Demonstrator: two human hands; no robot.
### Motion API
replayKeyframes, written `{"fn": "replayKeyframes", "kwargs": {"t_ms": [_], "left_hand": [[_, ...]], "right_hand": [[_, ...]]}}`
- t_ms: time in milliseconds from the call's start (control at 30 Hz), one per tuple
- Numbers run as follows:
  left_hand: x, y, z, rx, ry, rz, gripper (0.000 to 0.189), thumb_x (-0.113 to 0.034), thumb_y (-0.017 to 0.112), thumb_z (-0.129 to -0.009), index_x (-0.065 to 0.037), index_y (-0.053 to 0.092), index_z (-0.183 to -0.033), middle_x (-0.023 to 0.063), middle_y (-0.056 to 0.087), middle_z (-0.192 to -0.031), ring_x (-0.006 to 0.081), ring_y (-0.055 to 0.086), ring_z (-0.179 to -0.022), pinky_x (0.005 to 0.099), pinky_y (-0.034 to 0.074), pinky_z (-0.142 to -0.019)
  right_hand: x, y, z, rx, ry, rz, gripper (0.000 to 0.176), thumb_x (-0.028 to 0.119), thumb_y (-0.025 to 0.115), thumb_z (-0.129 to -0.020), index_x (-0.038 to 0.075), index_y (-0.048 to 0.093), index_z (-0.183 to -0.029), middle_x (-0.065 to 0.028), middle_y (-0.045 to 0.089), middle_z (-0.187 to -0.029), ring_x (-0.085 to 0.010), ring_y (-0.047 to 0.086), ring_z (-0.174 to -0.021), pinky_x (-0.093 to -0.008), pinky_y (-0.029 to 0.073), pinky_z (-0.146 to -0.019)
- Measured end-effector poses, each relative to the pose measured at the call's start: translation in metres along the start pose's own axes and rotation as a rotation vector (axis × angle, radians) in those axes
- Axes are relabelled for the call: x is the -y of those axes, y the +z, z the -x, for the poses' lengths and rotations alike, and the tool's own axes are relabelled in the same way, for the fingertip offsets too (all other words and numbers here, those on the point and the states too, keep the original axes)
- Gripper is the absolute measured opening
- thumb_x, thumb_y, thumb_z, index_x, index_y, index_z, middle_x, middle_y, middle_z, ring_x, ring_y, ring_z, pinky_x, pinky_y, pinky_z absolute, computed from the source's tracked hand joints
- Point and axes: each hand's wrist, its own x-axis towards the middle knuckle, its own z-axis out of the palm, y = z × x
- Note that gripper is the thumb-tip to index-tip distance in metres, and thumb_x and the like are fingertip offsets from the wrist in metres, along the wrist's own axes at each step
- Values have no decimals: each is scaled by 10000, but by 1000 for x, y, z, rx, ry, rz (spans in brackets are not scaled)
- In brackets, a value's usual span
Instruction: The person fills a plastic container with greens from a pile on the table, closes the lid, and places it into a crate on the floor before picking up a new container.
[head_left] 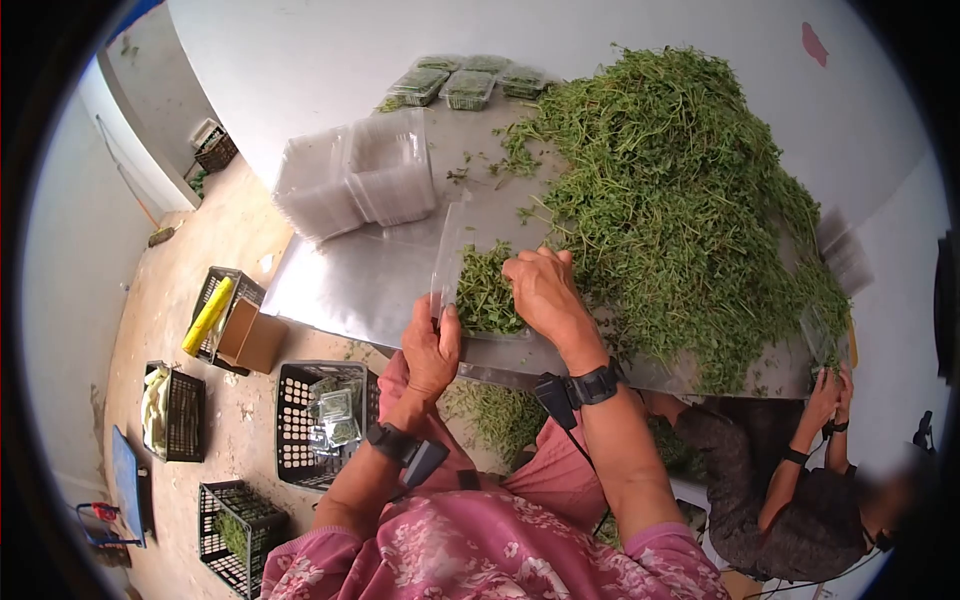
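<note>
Floral pink shirt: seen nearest, along the bottom edge of the frame; the body is presumably kept close to the desk for easy reach.
Transparent box: set at the desk's near edge, at the centre of the frame, with its lid raised on the left side, apparently so that the opening is left free.
Left hand: placed at the box's near left corner; its fingers are clamped on the plastic edge, probably so that the box is steadied.
Right hand: held above the box's right side; its fingers are curled over the greens, but whether any are gripped cannot be told.
Heap: piled across the upper right, just beside the right hand, where loose stems can be reached easily.
Nested boxes: stacked at the upper left of the desk, seemingly to save room.
Filled boxes: grouped at the top centre, well apart from the hands, perhaps to be kept out of the way.
Co-worker's hands: raised at the desk's edge, lower right.
</note>
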Motion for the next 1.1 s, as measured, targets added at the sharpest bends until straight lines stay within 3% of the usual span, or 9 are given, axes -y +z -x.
{"fn": "replayKeyframes", "kwargs": {"t_ms": [333,433,533,667,767,867,900,1100], "left_hand": [[8,1,-1,-41,91,-38,168,-149,569,-935,-24,560,-1046,154,594,-717,325,596,-631,393,462,-592],[6,1,0,-29,63,-33,163,-147,568,-934,-23,557,-1038,154,591,-716,319,590,-630,392,461,-595],[-1,0,0,-7,24,-12,157,-145,566,-935,-22,554,-1032,155,591,-722,312,583,-629,391,458,-596],[3,1,-1,-16,49,-17,161,-145,563,-936,-20,554,-1036,159,592,-734,310,583,-632,387,457,-595],[9,1,0,-23,62,-21,175,-148,563,-937,-19,559,-1054,165,592,-741,315,589,-640,385,459,-597],[8,1,0,-23,64,-16,188,-150,563,-938,-18,561,-1072,169,593,-745,322,594,-650,385,462,-601],[7,1,0,-22,64,-16,192,-151,563,-939,-18,562,-1077,171,594,-746,325,595,-653,385,462,-602],[0,0,0,-12,48,-40,194,-155,560,-943,-19,558,-1082,174,608,-771,341,604,-672,388,469,-615]], "right_hand": [[-3,-32,-2,-206,38,-268,99,43,599,-841,61,686,-885,-88,626,-855,-274,593,-927,-378,369,-825],[4,-29,0,-141,-34,-287,82,56,612,-836,61,683,-876,-90,627,-864,-272,590,-923,-383,357,-841],[7,-9,4,113,-12,-27,74,83,623,-835,60,682,-874,-92,631,-873,-267,590,-930,-384,341,-863],[3,-17,4,20,-18,-211,75,104,652,-829,54,680,-877,-112,647,-884,-290,596,-924,-387,342,-866],[-13,-33,2,-176,2,-259,92,83,669,-816,41,678,-897,-116,644,-818,-297,616,-801,-390,411,-769],[-32,-48,4,-61,78,-343,124,53,677,-800,24,667,-920,-113,639,-760,-270,620,-672,-374,457,-635],[-36,-49,6,3,130,-397,160,34,692,-776,5,652,-928,-116,637,-730,-208,611,-628,-353,465,-568],[-34,-43,8,291,246,-545,132,10,669,-765,-12,621,-886,-103,617,-693,-158,568,-606,-354,468,-575]]}}
